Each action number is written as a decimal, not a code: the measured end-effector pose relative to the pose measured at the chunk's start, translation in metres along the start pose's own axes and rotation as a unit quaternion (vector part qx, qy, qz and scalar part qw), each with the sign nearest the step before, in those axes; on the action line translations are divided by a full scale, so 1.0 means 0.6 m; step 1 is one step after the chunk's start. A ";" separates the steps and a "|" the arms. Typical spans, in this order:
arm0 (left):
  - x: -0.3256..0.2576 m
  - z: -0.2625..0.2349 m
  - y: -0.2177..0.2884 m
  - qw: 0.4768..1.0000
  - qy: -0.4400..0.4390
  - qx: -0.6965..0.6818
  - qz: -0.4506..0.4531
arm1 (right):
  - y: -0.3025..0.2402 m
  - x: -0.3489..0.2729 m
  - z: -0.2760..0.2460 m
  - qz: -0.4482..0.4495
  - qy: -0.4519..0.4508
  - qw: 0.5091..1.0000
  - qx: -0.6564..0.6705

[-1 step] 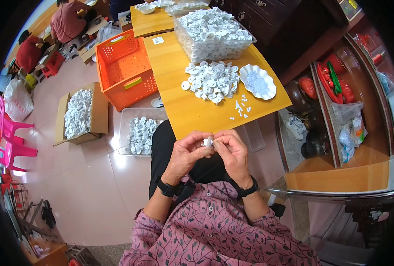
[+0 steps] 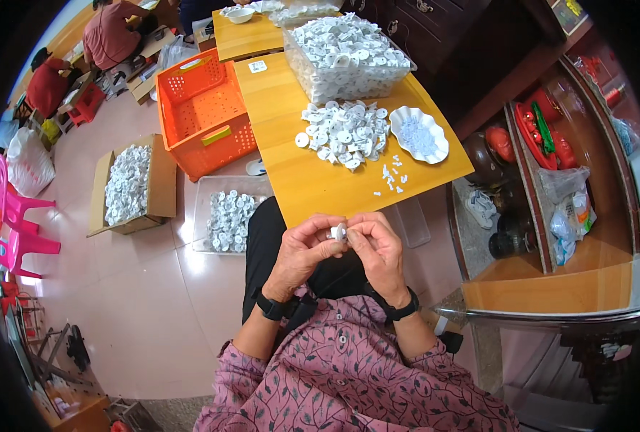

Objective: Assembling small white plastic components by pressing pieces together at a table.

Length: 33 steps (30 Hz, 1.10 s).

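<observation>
Just off the near edge of the yellow table, my left hand point(image 2: 300, 258) pinches a small white round plastic part point(image 2: 337, 231) between thumb and fingers. My right hand point(image 2: 379, 253) is closed too, its thumb and fingertips on the same part's right side. Whether a tiny piece sits in the right fingertips cannot be made out. Beyond the hands, a heap of similar white parts point(image 2: 346, 134) lies on the table. To its right is a white scalloped dish point(image 2: 437, 142) of small pale bluish pieces. Several tiny white pieces point(image 2: 390, 175) are scattered nearer to me.
A clear tub point(image 2: 349, 85) heaped with white parts stands on the table point(image 2: 291, 176). At left are an orange crate point(image 2: 205, 137), a cardboard box point(image 2: 163, 180) and a clear bin point(image 2: 203, 209) of parts. Shelves point(image 2: 550, 284) stand at right. Two people point(image 2: 111, 36) sit far left.
</observation>
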<state>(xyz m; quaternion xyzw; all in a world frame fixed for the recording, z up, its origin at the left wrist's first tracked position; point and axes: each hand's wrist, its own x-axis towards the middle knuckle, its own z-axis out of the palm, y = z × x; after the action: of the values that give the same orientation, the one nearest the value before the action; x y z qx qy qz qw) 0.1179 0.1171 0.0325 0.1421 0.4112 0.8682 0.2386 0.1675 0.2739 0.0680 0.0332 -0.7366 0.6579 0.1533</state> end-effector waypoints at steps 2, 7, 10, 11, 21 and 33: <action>-0.003 -0.002 -0.003 1.000 -0.003 -0.014 -0.003 | 0.001 -0.001 0.002 0.002 -0.001 1.000 -0.007; 0.001 -0.012 -0.001 1.000 -0.001 0.020 0.003 | 0.004 0.005 0.009 -0.015 -0.002 0.998 -0.056; 0.007 -0.011 0.000 0.999 0.002 0.034 -0.007 | 0.014 0.006 0.007 -0.029 0.005 0.995 -0.092; 0.008 -0.009 0.002 0.999 -0.003 0.044 -0.007 | 0.016 0.006 0.006 -0.028 0.011 0.994 -0.102; 0.013 -0.053 0.007 0.997 0.047 -0.054 -0.010 | -0.010 0.016 0.013 0.028 0.024 0.995 -0.092; 0.007 -0.114 0.020 0.992 0.096 -0.073 0.023 | -0.176 0.007 0.050 -0.122 -0.184 0.969 -0.112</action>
<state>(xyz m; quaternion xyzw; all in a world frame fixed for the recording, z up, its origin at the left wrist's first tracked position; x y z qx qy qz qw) 0.0805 0.0687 -0.0005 0.0499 0.3639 0.9109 0.1880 0.1846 0.2314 0.1678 0.2254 -0.8117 0.5301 0.0969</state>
